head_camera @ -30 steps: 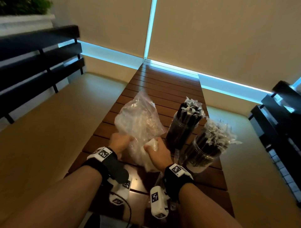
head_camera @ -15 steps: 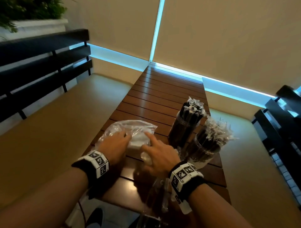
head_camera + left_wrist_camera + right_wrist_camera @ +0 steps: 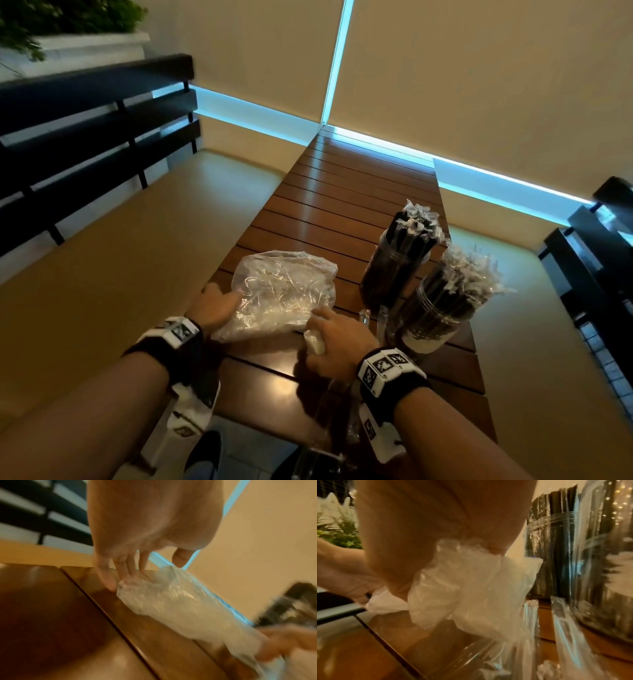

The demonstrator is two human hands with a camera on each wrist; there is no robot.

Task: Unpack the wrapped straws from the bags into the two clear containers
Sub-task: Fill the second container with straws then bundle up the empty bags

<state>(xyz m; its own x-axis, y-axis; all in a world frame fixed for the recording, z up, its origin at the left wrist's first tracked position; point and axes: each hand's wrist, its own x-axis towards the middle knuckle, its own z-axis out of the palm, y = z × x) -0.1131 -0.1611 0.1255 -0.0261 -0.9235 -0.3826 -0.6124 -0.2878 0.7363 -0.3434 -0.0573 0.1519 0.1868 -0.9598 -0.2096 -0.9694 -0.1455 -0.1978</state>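
An empty-looking, crumpled clear plastic bag (image 3: 284,294) lies on the wooden slatted table (image 3: 329,212). My left hand (image 3: 222,303) touches the bag's left edge with straight fingers (image 3: 120,580), the thumb apart. My right hand (image 3: 330,341) grips the bunched near end of the bag (image 3: 462,582) in its fist. To the right stand two clear containers, the far one (image 3: 394,274) and the near one (image 3: 442,318), both packed with upright black wrapped straws.
A couple of loose wrapped straws (image 3: 364,315) lie at the containers' base. More clear plastic (image 3: 488,660) hangs at the table's near edge. Tan benches (image 3: 120,274) with black slatted backs (image 3: 85,137) flank the table on both sides.
The bag, held upright a second ago, was pressed flat onto the table. Now it has puffed up again, and my right hand has closed on its near end.
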